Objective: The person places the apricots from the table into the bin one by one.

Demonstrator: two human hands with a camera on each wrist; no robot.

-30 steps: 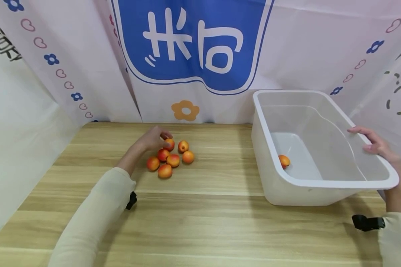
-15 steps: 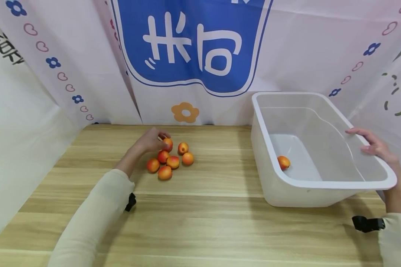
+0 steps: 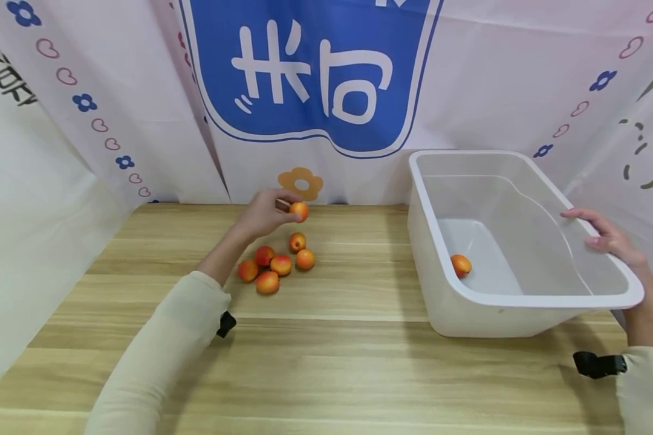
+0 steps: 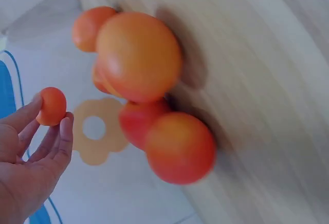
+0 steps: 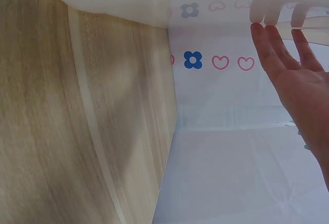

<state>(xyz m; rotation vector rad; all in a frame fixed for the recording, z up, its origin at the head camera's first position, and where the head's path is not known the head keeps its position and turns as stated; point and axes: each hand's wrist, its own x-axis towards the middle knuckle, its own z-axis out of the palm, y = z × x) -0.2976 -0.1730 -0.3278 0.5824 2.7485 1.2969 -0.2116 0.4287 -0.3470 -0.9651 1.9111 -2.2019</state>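
Observation:
My left hand pinches an orange-red apricot between thumb and fingertips, raised above the table's far part. The left wrist view also shows this held apricot, apart from the others. Several more apricots lie in a loose cluster on the wood, just below and in front of that hand. On the right stands a deep white plastic bin, with one apricot on its floor by the left wall. My right hand grips the bin's right rim; in the right wrist view its fingers touch the outer wall.
The light wooden table runs back to a white printed cloth hanging behind it. More white cloth closes off the left side. A stretch of bare wood lies between the cluster and the bin.
My left hand has lifted one apricot off the cluster, moving up and to the right with it. The right hand stays on the bin's rim.

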